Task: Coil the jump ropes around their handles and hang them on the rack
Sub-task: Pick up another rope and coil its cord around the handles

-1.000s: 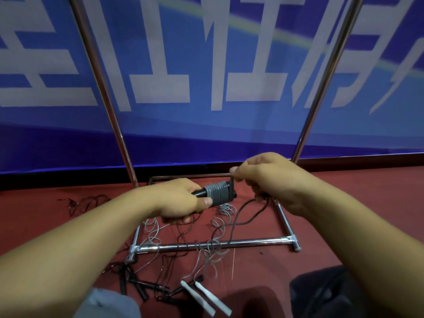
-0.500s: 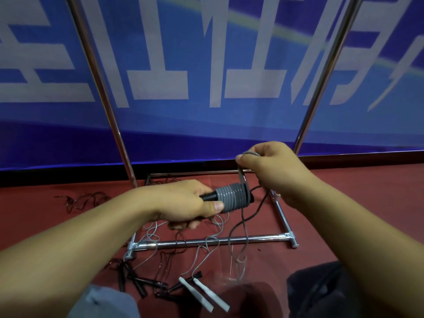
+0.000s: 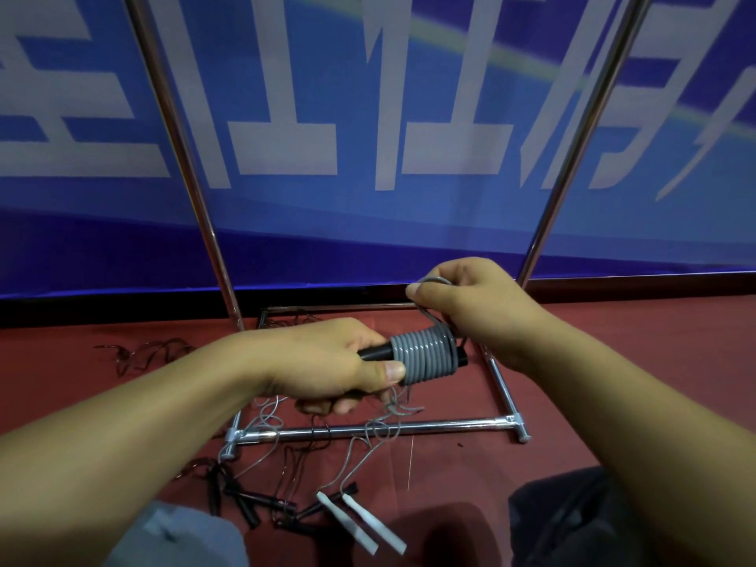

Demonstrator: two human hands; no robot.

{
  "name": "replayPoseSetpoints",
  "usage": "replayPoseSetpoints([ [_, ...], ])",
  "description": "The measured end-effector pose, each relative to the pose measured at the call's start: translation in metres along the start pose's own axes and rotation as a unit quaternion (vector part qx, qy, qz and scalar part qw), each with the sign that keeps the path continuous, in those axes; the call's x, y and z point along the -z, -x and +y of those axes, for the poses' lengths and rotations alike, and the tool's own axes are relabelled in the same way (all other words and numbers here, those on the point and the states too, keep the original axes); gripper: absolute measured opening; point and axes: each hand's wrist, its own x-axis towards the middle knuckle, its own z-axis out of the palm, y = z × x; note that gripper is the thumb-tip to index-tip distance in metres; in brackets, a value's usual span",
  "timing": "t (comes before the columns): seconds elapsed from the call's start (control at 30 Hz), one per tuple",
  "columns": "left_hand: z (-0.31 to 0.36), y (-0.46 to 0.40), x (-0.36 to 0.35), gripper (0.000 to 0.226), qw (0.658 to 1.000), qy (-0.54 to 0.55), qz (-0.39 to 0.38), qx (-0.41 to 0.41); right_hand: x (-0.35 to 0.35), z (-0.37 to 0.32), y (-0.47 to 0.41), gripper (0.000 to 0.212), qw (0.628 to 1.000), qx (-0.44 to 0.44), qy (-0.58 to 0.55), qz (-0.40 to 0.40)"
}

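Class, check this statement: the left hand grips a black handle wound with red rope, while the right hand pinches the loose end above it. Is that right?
Wrong in one respect: the head view shows grey rope, not red, wound on the black handle. The left hand grips the handle; the right hand pinches the loose end above it.

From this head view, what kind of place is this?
Probably a sports hall or gym corner, not certain. A large blue banner with white lettering covers the wall, the red floor looks like sports flooring, and jump ropes lie loose around a chrome rack.
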Motion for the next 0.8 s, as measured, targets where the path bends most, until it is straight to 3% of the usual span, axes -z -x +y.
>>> replayPoseSetpoints([
  [0.1, 0.000, 0.004, 0.001, 0.028, 0.999, 0.040, -0.014, -0.034, 0.002, -0.002, -0.002, 0.020, 0.992, -0.029, -0.110, -0.053],
  [0.2, 0.001, 0.006, 0.001, 0.032, 0.993, 0.093, -0.033, -0.071, 0.006, -0.006, -0.003, 0.024, 0.977, -0.047, -0.183, -0.104],
  [0.47, 0.004, 0.013, 0.001, 0.029, 0.968, 0.195, -0.040, -0.152, -0.003, -0.002, -0.007, 0.020, 0.961, -0.048, -0.182, -0.205],
  [0.53, 0.005, 0.013, 0.002, 0.028, 0.959, 0.224, -0.011, -0.173, -0.010, -0.001, -0.009, 0.011, 0.963, -0.047, -0.167, -0.205],
  [0.6, 0.005, 0.013, 0.002, 0.029, 0.950, 0.247, 0.025, -0.187, -0.014, -0.003, -0.010, 0.027, 0.969, -0.056, -0.162, -0.175],
  [0.8, 0.008, 0.011, 0.006, 0.038, 0.929, 0.299, 0.143, -0.167, -0.021, -0.011, -0.011, 0.045, 0.976, -0.046, -0.182, -0.108],
])
